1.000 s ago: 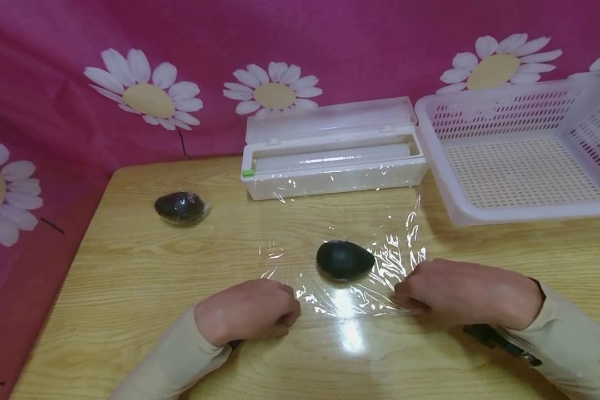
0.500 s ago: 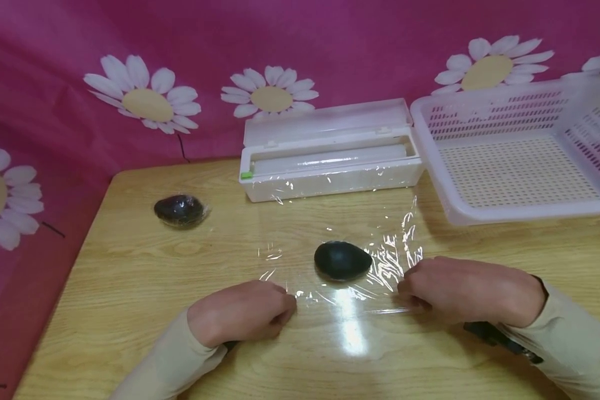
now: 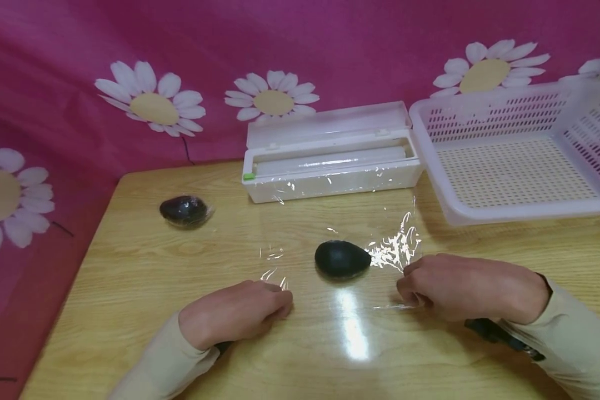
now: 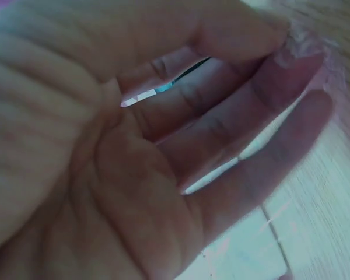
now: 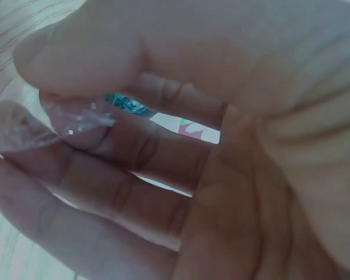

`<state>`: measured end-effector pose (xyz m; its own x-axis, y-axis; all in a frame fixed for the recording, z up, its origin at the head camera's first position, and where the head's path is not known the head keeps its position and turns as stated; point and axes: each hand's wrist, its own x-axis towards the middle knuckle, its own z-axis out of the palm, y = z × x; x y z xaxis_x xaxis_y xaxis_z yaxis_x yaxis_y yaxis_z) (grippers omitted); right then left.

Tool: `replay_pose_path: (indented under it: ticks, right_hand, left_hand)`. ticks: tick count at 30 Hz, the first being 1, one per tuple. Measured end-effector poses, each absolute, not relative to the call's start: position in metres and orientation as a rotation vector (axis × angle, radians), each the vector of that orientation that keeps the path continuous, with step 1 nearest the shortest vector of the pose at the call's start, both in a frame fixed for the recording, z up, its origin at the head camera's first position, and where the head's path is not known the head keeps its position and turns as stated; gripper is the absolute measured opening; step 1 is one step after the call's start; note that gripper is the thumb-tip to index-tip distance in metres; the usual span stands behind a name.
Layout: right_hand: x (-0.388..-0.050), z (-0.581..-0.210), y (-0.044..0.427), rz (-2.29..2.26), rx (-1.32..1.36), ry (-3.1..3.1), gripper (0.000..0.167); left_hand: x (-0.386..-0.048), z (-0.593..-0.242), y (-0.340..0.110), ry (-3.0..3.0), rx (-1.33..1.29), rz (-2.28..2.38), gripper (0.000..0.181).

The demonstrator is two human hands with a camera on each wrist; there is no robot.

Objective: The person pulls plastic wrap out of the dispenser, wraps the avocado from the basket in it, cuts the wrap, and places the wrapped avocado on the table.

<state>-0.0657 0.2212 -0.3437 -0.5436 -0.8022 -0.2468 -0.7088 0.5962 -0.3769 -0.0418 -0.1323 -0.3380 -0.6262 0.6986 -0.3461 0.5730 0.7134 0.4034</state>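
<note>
Pinching, left hand (image 3: 236,314): narrow grip, thumb to fingertip on the clear film (image 3: 394,250); I see it bunched there on my left wrist feed.
Right hand (image 3: 472,286): narrow too, thumb against fingers, film draped over the fingertips.
Film: transparent, thin, runs from the dispenser toward both hands; crinkled, bright glare right of the dark fruit.
Dark fruit (image 3: 342,259): avocado-like, near-black green, matte, smooth, tapered end pointing right. Sits mid-table amid the film, between dispenser and hands; I can't tell if film passes under it.
Wrapped fruit (image 3: 184,210): similar shape, glossy under its wrap, far left on the table (image 3: 145,311).
Dispenser (image 3: 335,188): white box, lid up, pale roll (image 3: 330,159) inside, green tab (image 3: 248,176) at left end.
Basket (image 3: 530,213): pale, slotted, beside dispenser's right end.
Backdrop (image 3: 340,44): magenta, white daisies.
</note>
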Motion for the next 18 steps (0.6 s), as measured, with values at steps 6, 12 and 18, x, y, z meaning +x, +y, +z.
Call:
replay_pose_path:
  ticks: [6, 12, 18]
  right_hand:
    - [-0.065, -0.34, 0.22, -0.321, -1.219, 2.419, 0.04]
    - [-0.065, -0.335, 0.221, -0.344, -1.214, 2.409, 0.042]
    - [-0.066, -0.331, 0.222, -0.325, -1.198, 2.429, 0.045]
  left_hand:
    - [-0.038, -0.336, -0.137, 2.454, 0.983, 0.357, 0.02]
    - [-0.036, -0.333, -0.137, 2.462, 0.934, 0.362, 0.015]
    - [-0.032, -0.33, -0.136, 2.511, 0.94, 0.302, 0.005]
